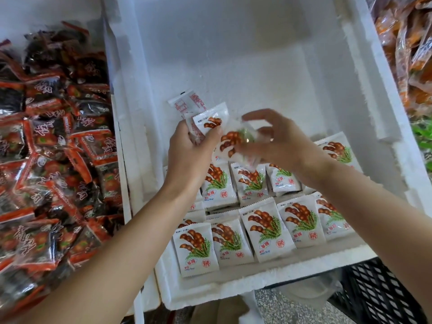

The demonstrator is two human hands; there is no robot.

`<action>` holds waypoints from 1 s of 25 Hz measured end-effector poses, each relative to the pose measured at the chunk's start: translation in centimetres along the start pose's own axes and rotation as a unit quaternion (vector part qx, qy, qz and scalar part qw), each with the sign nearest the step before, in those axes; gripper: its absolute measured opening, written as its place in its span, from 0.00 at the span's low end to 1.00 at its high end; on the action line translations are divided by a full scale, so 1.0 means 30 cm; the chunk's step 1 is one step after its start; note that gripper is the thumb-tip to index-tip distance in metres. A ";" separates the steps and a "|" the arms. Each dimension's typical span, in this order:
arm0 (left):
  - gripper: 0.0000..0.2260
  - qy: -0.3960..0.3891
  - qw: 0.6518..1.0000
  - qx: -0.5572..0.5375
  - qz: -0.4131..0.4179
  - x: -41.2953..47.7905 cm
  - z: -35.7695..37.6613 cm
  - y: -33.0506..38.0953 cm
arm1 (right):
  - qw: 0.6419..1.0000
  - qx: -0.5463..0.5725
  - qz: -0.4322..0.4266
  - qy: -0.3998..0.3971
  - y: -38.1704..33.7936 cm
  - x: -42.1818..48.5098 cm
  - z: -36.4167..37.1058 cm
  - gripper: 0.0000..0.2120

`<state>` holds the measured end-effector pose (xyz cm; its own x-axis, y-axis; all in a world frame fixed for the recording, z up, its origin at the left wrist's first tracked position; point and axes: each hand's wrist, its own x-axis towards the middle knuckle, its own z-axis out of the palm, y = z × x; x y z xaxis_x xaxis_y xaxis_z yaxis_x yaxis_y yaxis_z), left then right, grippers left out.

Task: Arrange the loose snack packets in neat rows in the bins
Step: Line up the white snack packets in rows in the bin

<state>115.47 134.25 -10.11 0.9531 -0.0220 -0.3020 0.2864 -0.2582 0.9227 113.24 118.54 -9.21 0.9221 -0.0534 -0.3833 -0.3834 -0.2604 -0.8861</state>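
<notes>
Along the near edge of the bin (257, 66) two neat rows of packets (264, 225) lie done; its far half is unfilled. My left hand (187, 150) grips a stack (205, 120), my right hand (280, 139) pinches one packet (231, 143).

Black lattice crate (378, 291) at near right, openwork face up. Translucent plastic (311, 291) touching crate's left side; sheet or bag, unclear. Speckled grey floor (280, 309) along near edge. Brown cardboard-like piece (217, 312) left of floor patch. Blurred green item (423, 134) at right edge, unidentifiable.
</notes>
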 end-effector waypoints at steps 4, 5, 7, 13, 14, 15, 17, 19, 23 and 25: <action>0.10 0.007 0.996 0.044 0.073 -0.021 -0.032 0.020 | 0.990 -0.135 -0.035 -0.028 0.000 -0.010 0.011 0.19; 0.09 0.018 0.995 0.047 0.091 -0.024 -0.046 0.025 | 0.992 -0.119 -0.042 -0.023 -0.004 -0.015 0.012 0.15; 0.08 0.043 0.990 0.058 0.120 -0.029 -0.075 0.032 | 0.994 -0.104 -0.036 -0.019 -0.001 -0.021 0.017 0.11; 0.10 0.064 0.986 0.071 0.134 -0.058 -0.139 0.009 | 0.977 -0.215 0.017 -0.005 0.041 -0.003 0.128 0.12; 0.10 0.067 0.986 0.071 0.135 -0.063 -0.146 0.004 | 0.971 -0.238 0.008 -0.007 0.043 0.000 0.146 0.13; 0.11 0.070 0.986 0.069 0.137 -0.069 -0.153 0.000 | 0.966 -0.258 -0.004 -0.009 0.044 0.000 0.163 0.14; 0.11 0.069 0.986 0.067 0.139 -0.079 -0.159 -0.004 | 0.958 -0.284 -0.023 -0.009 0.048 -0.002 0.188 0.18; 0.11 0.062 0.987 0.063 0.137 -0.088 -0.161 -0.008 | 0.954 -0.296 -0.040 -0.003 0.051 -0.006 0.201 0.21; 0.12 0.044 0.990 0.051 0.120 -0.110 -0.156 -0.025 | 0.937 -0.337 -0.089 0.004 0.055 -0.015 0.200 0.22; 0.11 0.034 0.992 0.048 0.112 -0.124 -0.152 -0.031 | 0.938 -0.334 -0.091 0.015 0.057 -0.025 0.191 0.24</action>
<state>112.11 138.97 -8.77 0.9972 -0.0243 -0.0710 0.0583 -0.3450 0.9368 111.61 123.68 -11.93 0.9738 0.0268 -0.2258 -0.1100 -0.8137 -0.5708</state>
